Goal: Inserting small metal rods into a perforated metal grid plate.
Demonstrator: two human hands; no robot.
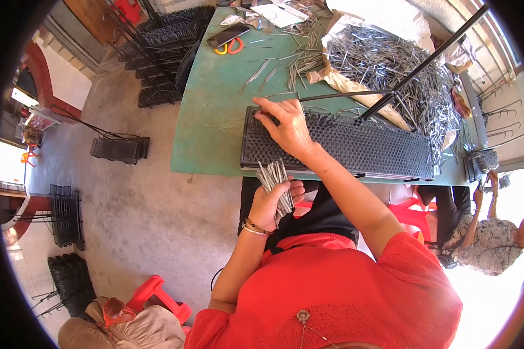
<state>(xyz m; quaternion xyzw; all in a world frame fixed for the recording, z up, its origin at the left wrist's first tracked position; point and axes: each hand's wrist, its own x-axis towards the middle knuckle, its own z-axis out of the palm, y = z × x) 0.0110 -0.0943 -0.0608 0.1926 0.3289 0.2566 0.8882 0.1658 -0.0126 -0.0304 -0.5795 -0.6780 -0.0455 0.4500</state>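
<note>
A bundle of thin grey metal rods lies in my left hand, fingers and thumb wrapped round it, just below the table's front edge. My right hand is over the left end of a long black perforated rack full of small holes. Its thumb and index finger are drawn together at the rack's far left corner; what they hold, if anything, is too small to make out. A large heap of loose metal rods lies on brown paper behind the rack.
A black rod frame rises from the rack. On the green table are a phone, scissors and scattered rods. Black racks stand on the floor at left. Another person works at far right; red stools stand nearby.
</note>
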